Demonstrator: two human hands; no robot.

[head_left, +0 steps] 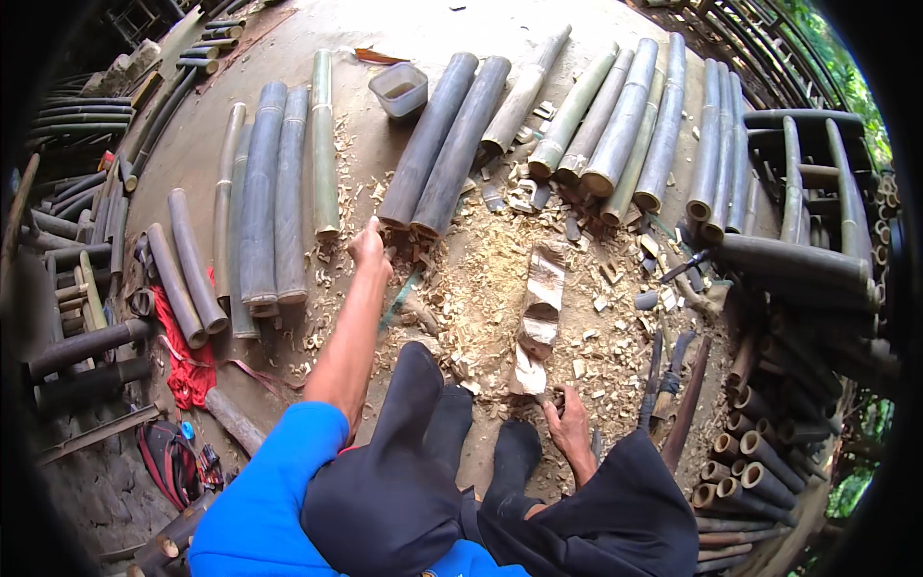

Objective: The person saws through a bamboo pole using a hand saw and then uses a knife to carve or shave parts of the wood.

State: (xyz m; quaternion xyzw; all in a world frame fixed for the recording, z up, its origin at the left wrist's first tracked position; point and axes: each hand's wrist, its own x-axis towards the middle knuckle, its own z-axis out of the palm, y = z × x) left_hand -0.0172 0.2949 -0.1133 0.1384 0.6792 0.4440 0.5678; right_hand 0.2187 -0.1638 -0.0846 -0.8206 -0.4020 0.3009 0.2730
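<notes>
My left hand (370,248) is stretched forward, its fingers closed at the near rim of a dark bamboo pole (428,139). A second dark bamboo pole (463,144) lies right alongside that one. Close to my right foot, my right hand (569,423) is low, with its thumb and fingers closed around something small and dark that I cannot make out. Just beyond it is a pale wooden block (540,325) with carved notches, lying on a heap of wood shavings (481,274).
Bamboo poles lie in a row, some at left (261,192), others at right (623,120). A plastic tub (399,91) stands behind. Long blades (687,404) lie right of my leg. Stacked bamboo (755,471) and a bamboo rack (798,250) border the right side. Red cloth (183,351) lies left.
</notes>
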